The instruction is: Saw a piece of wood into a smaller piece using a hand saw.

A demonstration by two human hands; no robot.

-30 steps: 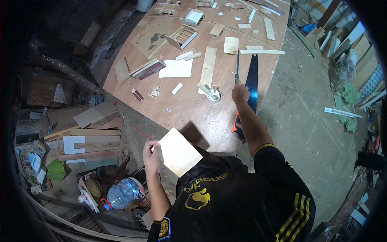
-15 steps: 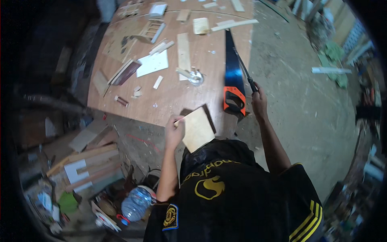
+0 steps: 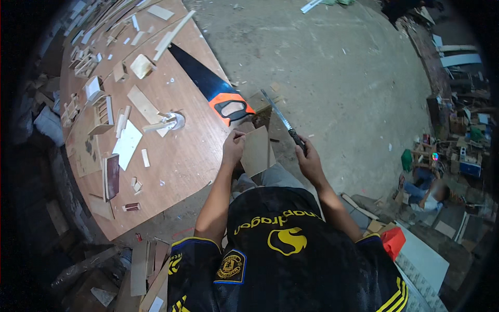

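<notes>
My left hand (image 3: 233,148) is closed on the edge of a thin, squarish wooden board (image 3: 256,152), held upright in front of my lap just off the table's near corner. In my right hand (image 3: 311,162) is a narrow, pointed handsaw (image 3: 280,115), gripped by its black handle. Its toothed blade points up and to the left, apart from the board. Beyond my left hand, a large handsaw (image 3: 204,77) with an orange and black handle lies along the table's right edge.
The wooden table (image 3: 182,171) carries a white sheet (image 3: 126,144), a roll of clear tape (image 3: 177,121), a pale block (image 3: 142,66) and several wood scraps. Concrete floor (image 3: 332,99) stretches to the right. A person (image 3: 427,191) sits farther right; boards (image 3: 423,260) lean behind my right arm.
My view has swung right, so the table sits farther left. The narrow saw has come away from beside the large handsaw, closer to the board, which is still in my left hand.
</notes>
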